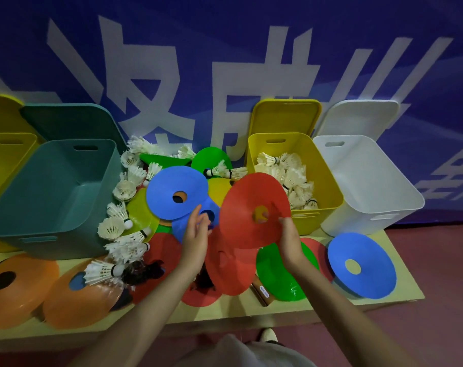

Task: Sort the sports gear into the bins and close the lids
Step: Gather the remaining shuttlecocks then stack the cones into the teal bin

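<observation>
Head view: right hand [291,237] pinches red cone [254,210] mid-frame, left hand [196,229] fingers apart, holding nothing — edge hold could slip, dropping it on shuttlecocks in yellow bin [328,181].

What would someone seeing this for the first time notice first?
The red disc cone held up at the centre by the right hand, with the left hand open beside it, above a bright heap of coloured discs and white shuttlecocks on the bench. Open bins stand behind: a yellow bin on the right already holding shuttlecocks, and an empty teal bin on the left.
</observation>
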`<state>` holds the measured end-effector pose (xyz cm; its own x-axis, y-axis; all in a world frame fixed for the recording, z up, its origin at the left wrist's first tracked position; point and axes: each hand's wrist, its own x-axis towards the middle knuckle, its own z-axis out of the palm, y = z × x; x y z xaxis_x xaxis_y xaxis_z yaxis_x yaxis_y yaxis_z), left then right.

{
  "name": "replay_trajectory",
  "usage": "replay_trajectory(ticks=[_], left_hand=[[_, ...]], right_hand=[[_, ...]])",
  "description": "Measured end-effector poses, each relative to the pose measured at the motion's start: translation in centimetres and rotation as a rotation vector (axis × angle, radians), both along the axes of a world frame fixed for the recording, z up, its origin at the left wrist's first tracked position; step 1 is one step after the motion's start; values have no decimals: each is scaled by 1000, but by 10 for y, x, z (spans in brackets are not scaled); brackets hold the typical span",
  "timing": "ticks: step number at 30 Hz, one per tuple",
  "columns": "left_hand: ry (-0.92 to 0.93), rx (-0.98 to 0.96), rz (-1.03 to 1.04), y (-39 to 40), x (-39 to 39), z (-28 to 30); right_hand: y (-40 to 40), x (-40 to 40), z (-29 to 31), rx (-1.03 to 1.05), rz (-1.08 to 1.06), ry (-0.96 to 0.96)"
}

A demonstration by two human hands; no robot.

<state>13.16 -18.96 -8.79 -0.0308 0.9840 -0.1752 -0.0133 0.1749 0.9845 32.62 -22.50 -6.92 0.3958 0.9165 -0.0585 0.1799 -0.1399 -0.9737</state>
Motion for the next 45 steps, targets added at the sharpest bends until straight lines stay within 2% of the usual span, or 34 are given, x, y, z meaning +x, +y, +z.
replay_trajectory(ticks=[2, 5, 8, 15, 19, 23, 26, 28, 32, 35, 40, 45], left_hand=[[-49, -55, -31, 15, 12, 11], [117, -26, -85, 25, 18, 11], [214, -37, -91, 21, 16, 3], [303, -21, -185, -2, 18, -6], [315, -41, -175, -12, 22, -11], [313, -29, -121, -21, 33, -10], [325, -41, -77, -29, 42, -10], [338, -47, -81, -32, 47, -13], [396, -47, -110, -34, 56, -21], [400, -36, -72, -38, 62, -26], [346, -60, -27, -46, 71, -30], [334, -52, -15, -43, 70, -31]], right_hand=[[-3, 2, 2, -56, 40, -16], [-13, 6, -5, -67, 62, 73], [-24, 19, -18, -42, -30, -21], [-50, 53, -52, -133, -301, -26], [-87, 99, -85, -289, -547, -255], [-122, 163, -102, -395, -553, -556], [-132, 208, -107, -539, -558, -685], [-132, 228, -110, -599, -540, -602], [-121, 251, -105, -649, -513, -208], [-118, 261, -107, -640, -512, -37], [-119, 267, -119, -575, -541, 154], [-124, 251, -107, -483, -564, 148]])
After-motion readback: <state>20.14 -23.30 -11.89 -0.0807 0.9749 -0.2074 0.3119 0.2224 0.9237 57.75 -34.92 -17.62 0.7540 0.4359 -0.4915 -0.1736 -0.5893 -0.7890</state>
